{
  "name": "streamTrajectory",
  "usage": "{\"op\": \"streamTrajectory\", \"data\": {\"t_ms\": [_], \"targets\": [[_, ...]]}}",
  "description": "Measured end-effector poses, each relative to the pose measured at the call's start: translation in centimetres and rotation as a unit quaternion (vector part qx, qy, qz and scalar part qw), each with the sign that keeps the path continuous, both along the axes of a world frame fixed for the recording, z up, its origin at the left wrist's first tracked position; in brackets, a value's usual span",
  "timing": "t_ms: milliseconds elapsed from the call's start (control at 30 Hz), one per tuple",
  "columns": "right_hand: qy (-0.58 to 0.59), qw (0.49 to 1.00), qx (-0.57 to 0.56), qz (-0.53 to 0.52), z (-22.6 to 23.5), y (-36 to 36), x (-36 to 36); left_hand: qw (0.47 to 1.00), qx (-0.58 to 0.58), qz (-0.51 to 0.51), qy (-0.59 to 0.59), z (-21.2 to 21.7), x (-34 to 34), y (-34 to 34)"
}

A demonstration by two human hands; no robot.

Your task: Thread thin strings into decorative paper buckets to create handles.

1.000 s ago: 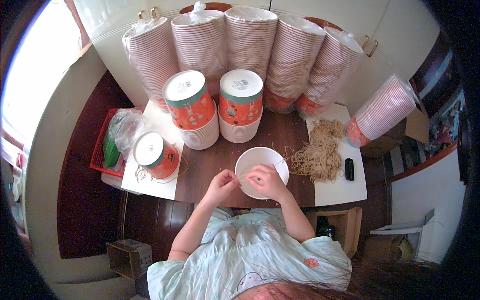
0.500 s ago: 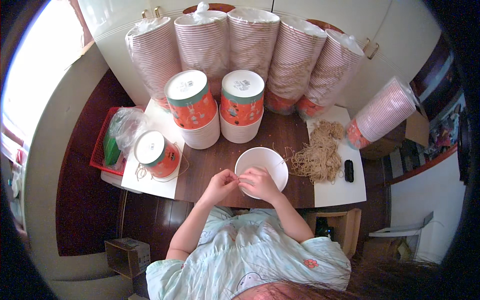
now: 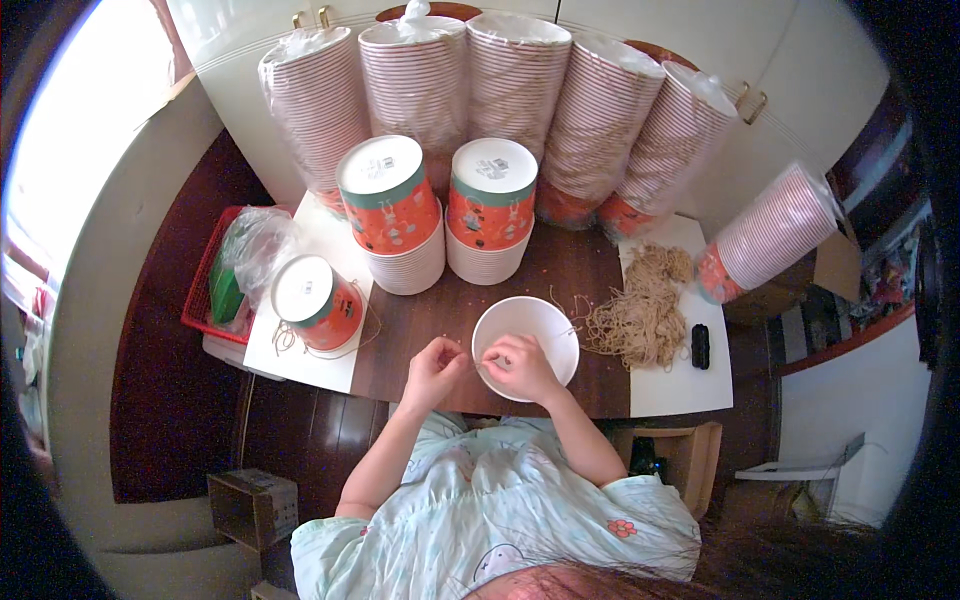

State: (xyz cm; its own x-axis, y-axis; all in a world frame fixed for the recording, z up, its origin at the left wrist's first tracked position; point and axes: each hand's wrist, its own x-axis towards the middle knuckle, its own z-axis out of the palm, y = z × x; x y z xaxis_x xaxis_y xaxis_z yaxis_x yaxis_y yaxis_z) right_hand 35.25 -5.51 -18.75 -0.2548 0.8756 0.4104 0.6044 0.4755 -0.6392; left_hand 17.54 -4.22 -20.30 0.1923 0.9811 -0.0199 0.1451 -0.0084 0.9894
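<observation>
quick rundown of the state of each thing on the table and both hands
white paper bowl: upright, open, tilted toward the person
left hand: pinching a thin string
right hand: at the bowl's near rim, fingers pinched
string pile: loose, tangled
two orange bowl stacks: upside down
single orange bowl: upside down, string around it
bagged bowl sleeves: wrapped, leaning

Clear bags (image 3: 320, 95) wrap striped cup stacks behind; cardboard box (image 3: 252, 505) below-left.

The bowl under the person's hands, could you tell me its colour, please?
Plain white inside, the bowl shows best in the head view.
</observation>
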Motion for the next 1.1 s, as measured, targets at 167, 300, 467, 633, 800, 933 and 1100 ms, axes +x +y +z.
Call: {"op": "streamTrajectory", "data": {"t_ms": [167, 300, 467, 633, 800, 933, 1100], "targets": [[0.03, 0.999, -0.044, 0.008, 0.1, 0.3, 0.0, 0.992, 0.055, -0.024, 0.115, -0.2, -0.2, -1.8], [0.045, 0.997, -0.054, 0.016, 0.4, 0.4, -0.1, 0.986, 0.101, -0.025, 0.127, -0.7, 0.1, -2.1], [0.053, 0.996, -0.064, 0.018, 0.7, 0.4, -0.1, 0.96, 0.2, 0.027, 0.195, 0.2, 0.2, -1.8], [0.065, 0.995, -0.077, 0.015, 0.0, 0.4, -0.2, 0.958, 0.223, 0.049, 0.173, 0.7, 0.8, -1.5], [0.064, 0.995, -0.072, 0.012, 0.1, 0.4, -0.1, 0.99, 0.118, 0.038, 0.069, 0.0, 1.0, -1.4], [0.066, 0.994, -0.089, 0.012, 0.5, 0.4, -0.2, 0.998, 0.063, 0.029, 0.004, -0.9, 1.0, -1.3], [0.066, 0.994, -0.088, 0.014, 0.6, 0.4, -0.2, 0.99, -0.049, 0.017, -0.132, -0.6, 1.0, -1.4]]}}
